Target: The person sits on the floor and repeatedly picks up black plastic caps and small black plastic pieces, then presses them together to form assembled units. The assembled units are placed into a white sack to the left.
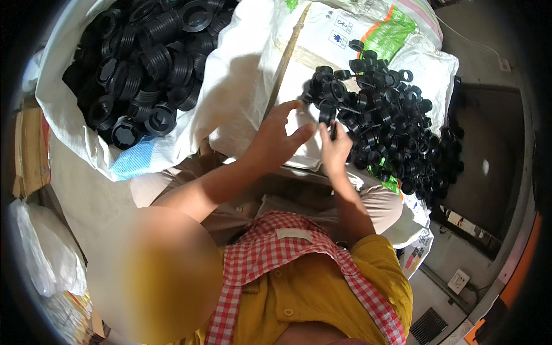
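Note:
A pile of small black plastic rings and caps (391,115) lies on a white printed sack in front of me to the right. My left hand (275,138) hovers at the pile's left edge, its thumb and forefinger spread apart with nothing visible between them. Close beside it, my right hand (335,150) pinches a dark, narrow black piece (333,131); its exact kind is partly hidden by the fingers. That piece stands against the near left side of the pile, by a black ring (326,112).
At the upper left, a large white sack (49,98) holds many ribbed black threaded caps (155,63). A wooden stick (287,54) lies slanting across the white sack (247,75). A cardboard box (30,149) and a clear plastic bag (49,247) are at left; a wall socket (458,281) is lower right.

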Action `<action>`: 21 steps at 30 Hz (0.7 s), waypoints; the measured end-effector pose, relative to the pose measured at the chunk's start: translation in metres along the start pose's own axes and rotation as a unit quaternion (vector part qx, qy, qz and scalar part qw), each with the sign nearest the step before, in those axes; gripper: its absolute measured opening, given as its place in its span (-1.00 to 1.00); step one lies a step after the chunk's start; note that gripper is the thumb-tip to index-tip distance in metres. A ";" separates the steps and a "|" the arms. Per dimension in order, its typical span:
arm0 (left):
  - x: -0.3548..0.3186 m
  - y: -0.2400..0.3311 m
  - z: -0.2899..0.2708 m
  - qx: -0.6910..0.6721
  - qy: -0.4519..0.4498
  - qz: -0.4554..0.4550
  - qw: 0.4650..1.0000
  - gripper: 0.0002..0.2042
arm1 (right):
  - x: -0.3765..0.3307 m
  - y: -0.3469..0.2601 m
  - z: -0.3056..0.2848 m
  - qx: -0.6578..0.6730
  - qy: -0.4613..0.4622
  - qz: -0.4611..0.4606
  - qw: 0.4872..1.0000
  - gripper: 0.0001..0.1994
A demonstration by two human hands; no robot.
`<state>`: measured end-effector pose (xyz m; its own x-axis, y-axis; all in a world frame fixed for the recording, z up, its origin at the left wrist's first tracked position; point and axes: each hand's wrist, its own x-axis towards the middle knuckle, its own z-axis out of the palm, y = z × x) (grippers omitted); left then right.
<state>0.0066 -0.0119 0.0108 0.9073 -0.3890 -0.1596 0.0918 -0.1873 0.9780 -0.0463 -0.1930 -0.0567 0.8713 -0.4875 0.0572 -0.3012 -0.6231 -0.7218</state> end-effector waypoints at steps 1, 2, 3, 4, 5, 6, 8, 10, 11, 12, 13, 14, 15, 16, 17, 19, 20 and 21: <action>0.004 -0.009 -0.002 -0.025 -0.079 -0.072 0.994 -0.22 | -0.021 -0.029 -0.009 0.041 -0.055 0.055 0.996 -0.69; 0.004 -0.007 0.005 -0.077 -0.074 -0.169 0.980 -0.27 | -0.042 -0.042 -0.011 0.087 -0.045 -0.029 0.995 -0.80; 0.004 -0.003 0.005 -0.141 -0.111 -0.172 0.969 -0.32 | -0.055 -0.042 -0.014 0.074 -0.061 -0.143 0.985 -0.83; 0.004 0.001 0.003 -0.205 -0.146 -0.176 0.952 -0.36 | -0.061 -0.044 -0.020 0.090 -0.076 -0.168 0.979 -0.85; 0.004 0.002 0.004 -0.207 -0.149 -0.149 0.955 -0.49 | -0.064 -0.047 -0.025 0.105 -0.093 -0.194 0.971 -0.86; 0.004 0.004 0.001 -0.224 -0.150 -0.165 0.949 -0.51 | -0.067 -0.038 -0.026 0.160 -0.107 -0.154 0.969 -0.86; 0.002 0.011 -0.009 -0.261 -0.145 -0.197 0.934 -0.56 | -0.067 -0.029 -0.036 0.297 -0.049 0.055 0.952 -0.83; 0.000 0.013 -0.014 -0.300 -0.203 -0.247 0.899 -0.64 | -0.056 -0.005 -0.055 0.147 -0.022 -0.109 0.983 -0.70; -0.003 0.009 -0.015 -0.286 -0.255 -0.268 0.884 -0.66 | -0.053 -0.016 -0.062 0.110 -0.039 -0.172 0.978 -0.64; -0.006 0.006 -0.015 -0.270 -0.315 -0.288 0.863 -0.68 | -0.052 -0.031 -0.072 0.069 -0.049 -0.230 0.969 -0.57; -0.011 -0.005 -0.009 -0.228 -0.365 -0.272 0.861 -0.70 | -0.048 -0.041 -0.075 0.083 -0.094 -0.298 0.946 -0.50; -0.013 -0.008 -0.006 -0.211 -0.411 -0.258 0.848 -0.69 | -0.043 -0.043 -0.075 0.104 -0.177 -0.350 0.914 -0.51; -0.015 -0.009 -0.005 -0.194 -0.456 -0.244 0.834 -0.69 | -0.040 -0.047 -0.081 0.048 -0.244 -0.364 0.897 -0.52; -0.017 -0.010 -0.004 -0.175 -0.499 -0.229 0.818 -0.68 | -0.036 -0.053 -0.089 -0.008 -0.310 -0.375 0.873 -0.53; -0.019 -0.005 -0.006 -0.223 -0.481 -0.212 0.821 -0.62 | -0.031 -0.063 -0.094 0.013 -0.321 -0.362 0.875 -0.55; -0.020 0.009 -0.011 -0.303 -0.425 -0.221 0.824 -0.59 | -0.028 -0.067 -0.103 0.039 -0.328 -0.329 0.885 -0.53; -0.022 0.015 -0.014 -0.343 -0.393 -0.226 0.822 -0.57 | -0.031 -0.070 -0.106 0.058 -0.329 -0.305 0.892 -0.53; -0.020 0.009 -0.015 -0.361 -0.399 -0.229 0.811 -0.54 | -0.034 -0.081 -0.105 0.065 -0.310 -0.320 0.893 -0.63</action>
<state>-0.0043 0.0077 0.0252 0.1822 -0.9419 -0.2823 0.8221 -0.0116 0.5692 -0.0924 -0.1899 0.0727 0.9084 0.3996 0.1229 0.3470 -0.5570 -0.7546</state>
